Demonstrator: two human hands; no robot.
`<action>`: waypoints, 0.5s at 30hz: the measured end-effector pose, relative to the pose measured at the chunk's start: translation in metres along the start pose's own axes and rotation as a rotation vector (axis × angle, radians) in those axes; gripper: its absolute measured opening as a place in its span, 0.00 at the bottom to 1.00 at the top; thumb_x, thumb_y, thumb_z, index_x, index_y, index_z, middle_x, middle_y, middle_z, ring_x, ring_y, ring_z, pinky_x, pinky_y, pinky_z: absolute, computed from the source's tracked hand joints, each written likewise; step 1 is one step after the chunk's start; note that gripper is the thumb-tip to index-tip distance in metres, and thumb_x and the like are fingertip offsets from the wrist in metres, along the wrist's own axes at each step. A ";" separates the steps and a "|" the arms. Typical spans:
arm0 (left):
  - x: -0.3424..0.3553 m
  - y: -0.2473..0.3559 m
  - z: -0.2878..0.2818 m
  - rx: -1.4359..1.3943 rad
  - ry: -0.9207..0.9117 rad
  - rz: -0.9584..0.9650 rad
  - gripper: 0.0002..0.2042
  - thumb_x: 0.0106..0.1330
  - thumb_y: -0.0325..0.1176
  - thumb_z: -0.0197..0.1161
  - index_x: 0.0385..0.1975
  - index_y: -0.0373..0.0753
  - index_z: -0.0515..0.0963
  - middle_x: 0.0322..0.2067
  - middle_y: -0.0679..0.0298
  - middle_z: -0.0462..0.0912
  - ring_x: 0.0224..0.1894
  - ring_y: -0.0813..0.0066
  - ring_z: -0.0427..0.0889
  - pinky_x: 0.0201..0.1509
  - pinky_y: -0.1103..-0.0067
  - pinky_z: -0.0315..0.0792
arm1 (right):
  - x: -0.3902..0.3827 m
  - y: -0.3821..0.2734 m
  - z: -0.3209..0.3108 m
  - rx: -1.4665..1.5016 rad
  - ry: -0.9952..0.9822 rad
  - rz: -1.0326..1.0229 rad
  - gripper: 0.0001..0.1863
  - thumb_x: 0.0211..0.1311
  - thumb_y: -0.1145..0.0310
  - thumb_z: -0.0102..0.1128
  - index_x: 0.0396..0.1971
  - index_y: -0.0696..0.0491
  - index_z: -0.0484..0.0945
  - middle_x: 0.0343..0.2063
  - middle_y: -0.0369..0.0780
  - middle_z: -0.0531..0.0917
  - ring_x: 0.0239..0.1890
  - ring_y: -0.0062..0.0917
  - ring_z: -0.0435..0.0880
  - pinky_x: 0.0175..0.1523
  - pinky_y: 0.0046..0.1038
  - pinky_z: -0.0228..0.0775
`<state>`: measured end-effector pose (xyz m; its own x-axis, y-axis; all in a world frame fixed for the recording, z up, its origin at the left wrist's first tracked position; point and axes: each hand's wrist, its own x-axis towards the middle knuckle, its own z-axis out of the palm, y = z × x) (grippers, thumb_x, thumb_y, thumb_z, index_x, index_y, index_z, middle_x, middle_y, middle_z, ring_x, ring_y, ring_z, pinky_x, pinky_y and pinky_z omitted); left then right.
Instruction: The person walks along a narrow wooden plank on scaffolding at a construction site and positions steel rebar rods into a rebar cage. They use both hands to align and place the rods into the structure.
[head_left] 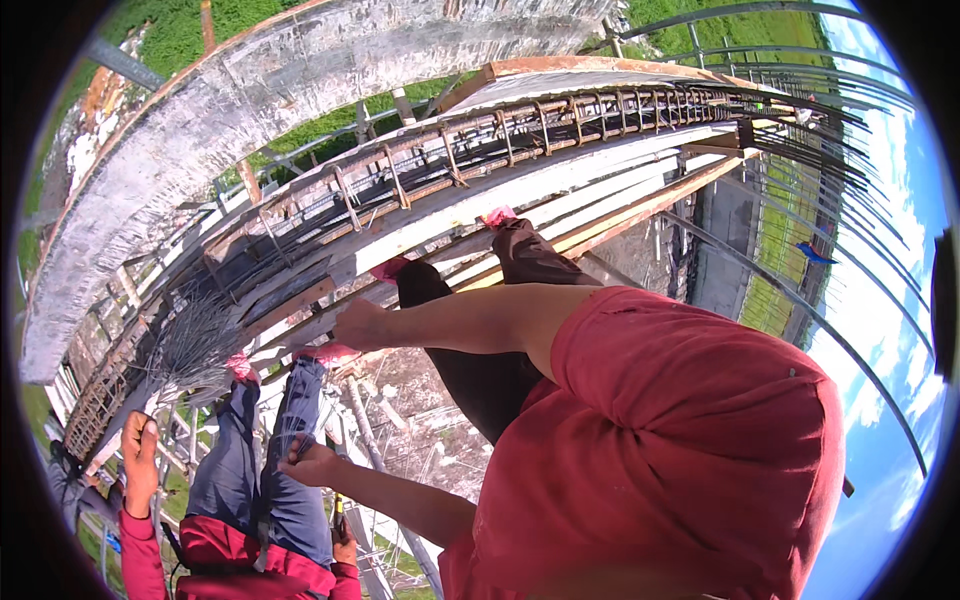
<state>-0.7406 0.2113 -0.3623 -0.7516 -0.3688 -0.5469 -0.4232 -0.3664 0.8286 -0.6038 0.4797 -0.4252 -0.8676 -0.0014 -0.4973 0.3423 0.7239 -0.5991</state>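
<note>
My left hand [308, 462] is closed on a small bunch of thin grey tie wires, low left of my red shirt. My right hand [357, 325] reaches forward over narrow timber boards, above a co-worker's legs; its fingers are too small and shadowed to make out clearly. Just beyond it, a long rusty rebar cage [545, 125] with regular stirrups lies along pale formwork boards [400, 228]. A large loose bundle of thin grey wires [190, 345] rests on the cage at the left. My dark-trousered legs [530, 255] end in pink shoes on the boards.
A co-worker in red sleeves and grey jeans [220, 470] is beside me at lower left, one hand [140, 450] raised, the other near a yellow-handled tool. A weathered curved concrete beam [200, 120] crosses the top. Long bars [810, 300] project at right. Scaffold poles, debris and grass show far below.
</note>
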 end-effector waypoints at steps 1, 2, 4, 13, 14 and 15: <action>-0.007 0.006 0.002 0.041 -0.043 -0.013 0.15 0.71 0.43 0.53 0.23 0.42 0.66 0.19 0.68 0.67 0.27 0.67 0.73 0.42 0.64 0.73 | -0.026 0.026 -0.004 0.018 0.059 0.059 0.09 0.57 0.68 0.54 0.33 0.53 0.82 0.31 0.43 0.85 0.33 0.36 0.86 0.37 0.42 0.75; -0.015 0.011 0.007 0.117 -0.145 -0.049 0.16 0.71 0.44 0.53 0.24 0.41 0.67 0.20 0.67 0.69 0.28 0.67 0.74 0.42 0.65 0.73 | -0.054 0.049 -0.009 0.020 0.022 0.159 0.11 0.57 0.68 0.53 0.37 0.53 0.81 0.32 0.43 0.85 0.34 0.38 0.86 0.38 0.42 0.75; -0.031 0.010 0.023 0.365 -0.214 -0.075 0.16 0.70 0.46 0.56 0.24 0.42 0.68 0.23 0.66 0.74 0.31 0.69 0.77 0.40 0.70 0.72 | -0.137 0.107 -0.024 0.238 0.225 0.439 0.14 0.57 0.68 0.54 0.42 0.54 0.77 0.36 0.46 0.84 0.39 0.41 0.85 0.41 0.41 0.75; -0.150 -0.035 0.114 0.855 -0.450 -0.434 0.15 0.61 0.49 0.63 0.26 0.48 0.68 0.34 0.67 0.82 0.45 0.77 0.74 0.52 0.69 0.57 | -0.589 0.324 -0.110 0.199 0.819 1.626 0.19 0.51 0.64 0.50 0.32 0.65 0.79 0.35 0.60 0.82 0.42 0.52 0.82 0.45 0.45 0.73; -0.163 -0.041 0.122 0.903 -0.425 -0.406 0.13 0.63 0.47 0.62 0.26 0.48 0.68 0.34 0.66 0.82 0.46 0.77 0.76 0.49 0.73 0.60 | -0.602 0.336 -0.110 0.134 0.829 1.609 0.18 0.50 0.63 0.51 0.30 0.66 0.79 0.32 0.61 0.81 0.38 0.54 0.83 0.44 0.46 0.73; -0.177 -0.044 0.125 0.803 -0.556 -0.411 0.12 0.64 0.45 0.60 0.25 0.46 0.70 0.30 0.69 0.80 0.36 0.79 0.75 0.42 0.76 0.61 | -0.606 0.346 -0.110 0.227 0.768 1.560 0.17 0.50 0.64 0.51 0.27 0.65 0.78 0.29 0.59 0.82 0.36 0.54 0.82 0.42 0.46 0.74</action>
<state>-0.6524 0.3998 -0.2868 -0.5144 0.1722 -0.8401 -0.7552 0.3732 0.5389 0.0008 0.8072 -0.2616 0.3570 0.8851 -0.2985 0.9281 -0.3723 0.0061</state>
